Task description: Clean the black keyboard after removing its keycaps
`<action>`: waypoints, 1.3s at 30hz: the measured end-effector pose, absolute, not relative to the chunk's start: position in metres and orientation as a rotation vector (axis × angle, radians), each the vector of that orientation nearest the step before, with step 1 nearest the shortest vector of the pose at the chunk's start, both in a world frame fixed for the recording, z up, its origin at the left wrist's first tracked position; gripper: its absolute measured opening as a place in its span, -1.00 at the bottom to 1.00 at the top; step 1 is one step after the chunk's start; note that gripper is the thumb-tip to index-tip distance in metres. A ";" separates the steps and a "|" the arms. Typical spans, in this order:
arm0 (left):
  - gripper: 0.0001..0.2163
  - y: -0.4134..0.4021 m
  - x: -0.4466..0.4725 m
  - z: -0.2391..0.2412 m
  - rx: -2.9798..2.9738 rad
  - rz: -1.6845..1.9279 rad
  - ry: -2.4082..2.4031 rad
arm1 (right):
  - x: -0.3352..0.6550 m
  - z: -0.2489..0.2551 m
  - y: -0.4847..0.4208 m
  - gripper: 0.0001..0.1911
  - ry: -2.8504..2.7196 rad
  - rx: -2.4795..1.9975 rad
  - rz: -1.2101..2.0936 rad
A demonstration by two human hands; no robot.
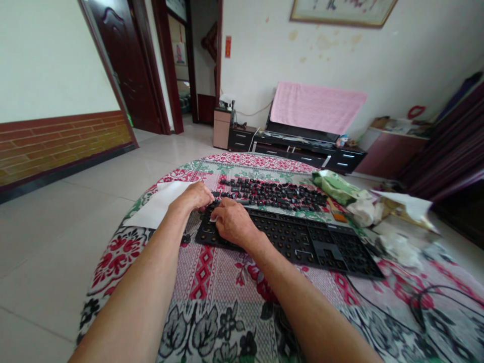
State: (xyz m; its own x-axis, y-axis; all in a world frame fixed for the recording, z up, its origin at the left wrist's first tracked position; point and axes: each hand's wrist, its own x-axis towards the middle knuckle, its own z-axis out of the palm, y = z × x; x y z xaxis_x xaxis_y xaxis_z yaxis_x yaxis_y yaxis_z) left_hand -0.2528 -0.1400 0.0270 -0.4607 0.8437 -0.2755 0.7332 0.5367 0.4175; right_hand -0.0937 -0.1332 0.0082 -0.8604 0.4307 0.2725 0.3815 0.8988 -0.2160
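A black keyboard frame without its keycaps lies across a table covered with a floral cloth. Behind it, several loose black keycaps are spread in rows. My left hand rests at the frame's far left corner, fingers curled down, pinching something small I cannot make out. My right hand lies on the frame's left end, fingers bent and pressing down, with something small and white at the fingertips.
A white sheet of paper lies left of the keyboard. A green bag, crumpled tissue and paper wrappers sit at the right. A black cable loops at the table's right. A TV stand under a pink cloth stands behind.
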 end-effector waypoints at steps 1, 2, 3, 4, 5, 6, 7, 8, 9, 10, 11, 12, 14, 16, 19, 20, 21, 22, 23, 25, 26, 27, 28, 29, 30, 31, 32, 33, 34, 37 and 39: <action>-0.71 -0.141 -0.252 0.028 1.276 0.332 2.327 | -0.093 0.007 -0.133 -0.73 -2.734 -0.593 0.225; -0.71 -0.141 -0.251 0.029 1.271 0.329 2.330 | -0.093 0.006 -0.132 -0.71 -2.719 -0.578 0.224; -0.71 -0.142 -0.249 0.030 1.269 0.324 2.334 | -0.093 0.005 -0.133 -0.70 -2.710 -0.564 0.218; -0.71 -0.143 -0.248 0.032 1.270 0.316 2.339 | -0.094 0.003 -0.133 -0.69 -2.712 -0.552 0.207; -0.71 -0.144 -0.247 0.033 1.274 0.309 2.344 | -0.094 0.002 -0.133 -0.68 -2.720 -0.541 0.191; -0.71 -0.144 -0.246 0.033 1.281 0.304 2.345 | -0.095 0.002 -0.134 -0.68 -2.733 -0.533 0.174; -0.71 -0.145 -0.246 0.034 1.287 0.301 2.347 | -0.095 0.001 -0.135 -0.68 -2.749 -0.525 0.156; -0.72 -0.145 -0.246 0.033 1.294 0.302 2.348 | -0.095 0.002 -0.135 -0.68 -2.767 -0.517 0.142; -0.73 -0.145 -0.246 0.032 1.296 0.306 2.346 | -0.095 0.003 -0.136 -0.69 -2.781 -0.516 0.129; -0.73 -0.144 -0.248 0.031 1.291 0.314 2.344 | -0.095 0.004 -0.136 -0.71 -2.790 -0.522 0.121; -0.73 -0.143 -0.249 0.030 1.281 0.325 2.341 | -0.094 0.005 -0.136 -0.73 -2.792 -0.537 0.118; -0.72 -0.142 -0.251 0.028 1.269 0.336 2.336 | -0.093 0.007 -0.136 -0.75 -2.784 -0.560 0.119; -0.71 -0.141 -0.253 0.026 1.261 0.352 2.323 | -0.093 0.009 -0.137 -0.77 -2.739 -0.595 0.132; -0.70 -0.141 -0.254 0.026 1.289 0.350 2.310 | -0.094 0.009 -0.139 -0.75 -2.696 -0.578 0.143; -0.70 -0.144 -0.252 0.029 1.341 0.339 2.288 | -0.099 0.007 -0.142 -0.69 -2.700 -0.520 0.118; -0.71 -0.145 -0.251 0.030 1.341 0.339 2.285 | -0.101 0.006 -0.143 -0.70 -2.717 -0.510 0.100; -0.71 -0.145 -0.251 0.031 1.332 0.340 2.288 | -0.102 0.005 -0.144 -0.70 -2.734 -0.503 0.082; -0.71 -0.145 -0.250 0.031 1.320 0.339 2.295 | -0.103 0.004 -0.144 -0.71 -2.750 -0.496 0.069; -0.72 -0.145 -0.250 0.031 1.314 0.333 2.302 | -0.104 0.003 -0.145 -0.72 -2.761 -0.486 0.061; -0.72 -0.144 -0.249 0.031 1.313 0.309 2.323 | -0.103 0.001 -0.146 -0.74 -2.771 -0.449 0.058; -0.72 -0.144 -0.249 0.030 1.318 0.294 2.330 | -0.103 0.001 -0.147 -0.74 -2.776 -0.421 0.063; -0.72 -0.143 -0.249 0.030 1.320 0.282 2.336 | -0.102 0.001 -0.148 -0.75 -2.783 -0.390 0.069; -0.72 -0.143 -0.249 0.030 1.318 0.275 2.339 | -0.101 0.001 -0.148 -0.76 -2.793 -0.356 0.076; -0.73 -0.143 -0.249 0.030 1.311 0.272 2.343 | -0.100 0.002 -0.149 -0.77 -2.805 -0.326 0.082; -0.73 -0.143 -0.248 0.030 1.303 0.273 2.346 | -0.099 0.003 -0.150 -0.77 -2.818 -0.299 0.085; -0.73 -0.143 -0.248 0.031 1.295 0.278 2.346 | -0.098 0.004 -0.151 -0.78 -2.828 -0.282 0.082; -0.72 -0.144 -0.247 0.031 1.288 0.286 2.346 | -0.097 0.005 -0.151 -0.78 -2.837 -0.269 0.075; -0.72 -0.144 -0.247 0.031 1.285 0.291 2.347 | -0.097 0.006 -0.152 -0.79 -2.843 -0.257 0.063; -0.72 -0.144 -0.247 0.032 1.287 0.292 2.347 | -0.096 0.007 -0.152 -0.79 -2.847 -0.247 0.051; -0.72 -0.143 -0.247 0.032 1.299 0.273 2.351 | -0.094 0.009 -0.153 -0.80 -2.858 -0.217 0.036; -0.73 -0.142 -0.246 0.031 1.287 0.263 2.359 | -0.093 0.010 -0.155 -0.80 -2.864 -0.196 0.033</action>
State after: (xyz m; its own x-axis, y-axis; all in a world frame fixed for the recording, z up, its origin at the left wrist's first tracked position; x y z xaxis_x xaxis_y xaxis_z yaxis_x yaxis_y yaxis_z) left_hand -0.2464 -0.1424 0.0314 -0.4712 0.8347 -0.2851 0.7515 0.5491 0.3657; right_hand -0.0926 -0.1547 0.0099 -0.9545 0.1368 0.2648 0.1307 0.9906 -0.0407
